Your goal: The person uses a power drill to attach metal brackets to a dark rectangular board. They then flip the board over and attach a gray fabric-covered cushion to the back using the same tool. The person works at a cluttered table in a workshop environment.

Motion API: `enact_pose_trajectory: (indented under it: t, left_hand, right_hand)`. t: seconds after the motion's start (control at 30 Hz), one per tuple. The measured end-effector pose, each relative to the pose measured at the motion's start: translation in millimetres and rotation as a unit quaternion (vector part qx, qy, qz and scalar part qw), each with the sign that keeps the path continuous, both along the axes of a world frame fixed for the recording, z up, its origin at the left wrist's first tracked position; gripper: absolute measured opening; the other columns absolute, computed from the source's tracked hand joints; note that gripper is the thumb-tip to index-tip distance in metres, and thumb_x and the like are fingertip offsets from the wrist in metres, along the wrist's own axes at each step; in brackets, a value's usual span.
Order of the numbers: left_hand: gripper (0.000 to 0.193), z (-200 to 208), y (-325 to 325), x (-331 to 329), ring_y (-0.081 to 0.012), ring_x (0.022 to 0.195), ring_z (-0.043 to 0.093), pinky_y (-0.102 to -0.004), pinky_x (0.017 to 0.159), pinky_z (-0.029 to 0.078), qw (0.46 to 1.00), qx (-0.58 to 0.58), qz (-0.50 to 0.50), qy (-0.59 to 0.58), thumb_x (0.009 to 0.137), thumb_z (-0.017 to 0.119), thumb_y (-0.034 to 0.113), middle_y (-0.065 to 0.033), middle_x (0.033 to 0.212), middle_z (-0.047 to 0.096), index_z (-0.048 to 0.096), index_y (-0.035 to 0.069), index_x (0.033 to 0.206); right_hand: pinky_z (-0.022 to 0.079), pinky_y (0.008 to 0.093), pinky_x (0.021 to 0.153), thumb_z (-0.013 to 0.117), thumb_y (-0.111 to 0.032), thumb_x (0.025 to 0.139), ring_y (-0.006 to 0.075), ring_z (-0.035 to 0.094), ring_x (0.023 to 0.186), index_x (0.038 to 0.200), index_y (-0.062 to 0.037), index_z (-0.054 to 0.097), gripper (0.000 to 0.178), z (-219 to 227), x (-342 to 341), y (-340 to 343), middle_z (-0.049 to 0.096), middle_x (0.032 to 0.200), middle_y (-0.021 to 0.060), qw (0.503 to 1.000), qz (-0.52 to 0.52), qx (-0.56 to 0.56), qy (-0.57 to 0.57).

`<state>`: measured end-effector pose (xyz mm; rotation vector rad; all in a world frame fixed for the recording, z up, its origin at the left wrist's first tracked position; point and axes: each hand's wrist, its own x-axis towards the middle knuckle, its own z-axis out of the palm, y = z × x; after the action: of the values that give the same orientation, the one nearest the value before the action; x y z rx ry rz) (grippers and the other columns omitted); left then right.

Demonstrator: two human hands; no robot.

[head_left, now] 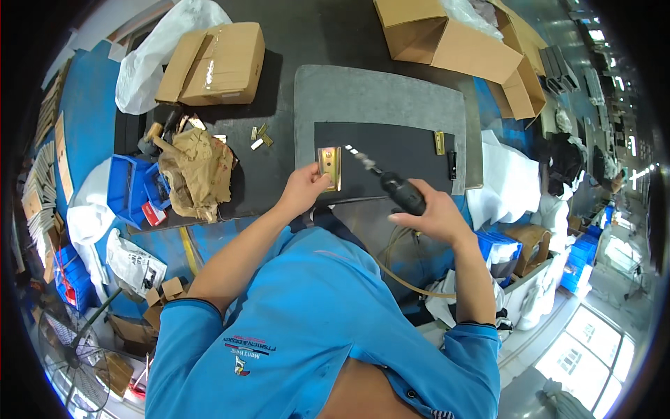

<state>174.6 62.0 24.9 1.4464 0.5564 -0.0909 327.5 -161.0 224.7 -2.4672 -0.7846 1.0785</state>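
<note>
My left hand (304, 190) pinches the lower left edge of a shiny brass-coloured metal plate (330, 159) with holes in it, held near the front edge of the black mat (391, 143). In my right hand (440, 215) is a black power drill (403, 193), gripped round its body. A silver bit (357, 153) sticks out of it toward the upper left, apart from the plate. A smaller brass-coloured piece (439, 142) lies at the mat's right side, with a narrow black object (452, 166) in front of it.
A grey board (377, 91) lies under the mat. Several small brass pieces (262, 133) rest left of it, beyond crumpled brown paper (202, 171) and blue bins (129, 188). Cardboard boxes (227, 66) stand at the back. A tan hose (401, 281) hangs below the table edge.
</note>
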Motion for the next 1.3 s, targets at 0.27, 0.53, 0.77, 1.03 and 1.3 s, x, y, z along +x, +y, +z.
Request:
enact_pose_trajectory:
  t: [0.27,0.53,0.77,1.03,1.3]
  left_hand:
    - [0.019,-22,7,-10,-0.0068,0.057,0.042,-0.0283,0.054,0.036,0.999,-0.018,0.038,-0.017,0.089,0.063,0.02,0.0028,0.062,0.05,0.065,0.001,0.093]
    - [0.018,-11,19,6,-0.0069,0.059,0.045,-0.0281,0.056,0.038,0.999,-0.02,0.049,-0.008,0.088,0.063,0.016,0.0025,0.066,0.056,0.067,0.001,0.096]
    - [0.02,-19,14,22,-0.0107,0.058,0.047,-0.0309,0.055,0.039,0.997,-0.004,0.077,-0.014,0.087,0.064,0.02,-0.0016,0.064,0.057,0.066,0.0,0.09]
    - [0.022,-45,5,54,-0.0085,0.062,0.049,-0.0299,0.057,0.04,0.994,0.084,-0.016,0.063,0.091,0.065,0.023,0.0007,0.067,0.058,0.067,0.002,0.086]
    - [0.026,-186,9,108,-0.0142,0.062,0.054,-0.0346,0.058,0.043,0.995,-0.032,0.046,0.083,0.086,0.071,0.025,-0.0061,0.067,0.061,0.068,0.0,0.081]
  right_hand:
    - [0.052,0.0405,0.077,0.078,-0.053,0.069,0.0351,0.069,0.085,0.124,-0.0078,0.059,0.074,6,-22,53,0.069,0.088,0.0179,0.997,0.041,-0.069,0.009]
    - [0.052,0.042,0.077,0.077,-0.057,0.068,0.0367,0.069,0.084,0.123,-0.0072,0.06,0.076,-1,0,66,0.069,0.085,0.0194,0.992,0.082,-0.094,-0.013]
    - [0.054,0.0429,0.072,0.077,-0.057,0.068,0.0366,0.069,0.081,0.123,-0.0082,0.057,0.077,4,28,78,0.068,0.079,0.0174,0.968,0.192,-0.125,-0.101]
    - [0.056,0.0379,0.073,0.08,-0.057,0.067,0.0278,0.07,0.086,0.13,-0.0037,0.051,0.087,-17,43,124,0.07,0.087,0.01,0.854,0.375,-0.273,-0.238]
    - [0.055,0.0374,0.084,0.077,-0.062,0.069,0.0265,0.069,0.1,0.12,-0.006,0.061,0.078,-111,91,176,0.071,0.104,0.0099,0.853,0.364,-0.324,-0.187]
